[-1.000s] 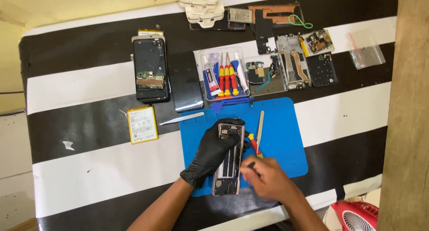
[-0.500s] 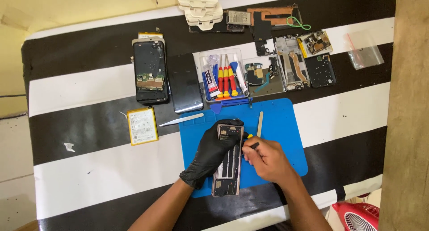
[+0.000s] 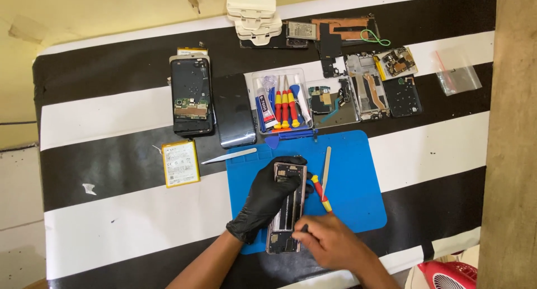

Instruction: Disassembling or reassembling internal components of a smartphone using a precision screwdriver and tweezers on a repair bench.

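At the far left a yellow-labelled battery lies on the striped table, with tweezers just right of it, both where they were half a second ago. The black-gloved left hand stays clamped over the upper part of the opened phone on the blue mat. The bare right hand has slid down from the phone's middle to its lower edge, fingers pinched together on a small dark tool, while the red-and-yellow screwdriver and a flat pry stick lie uncovered beside it.
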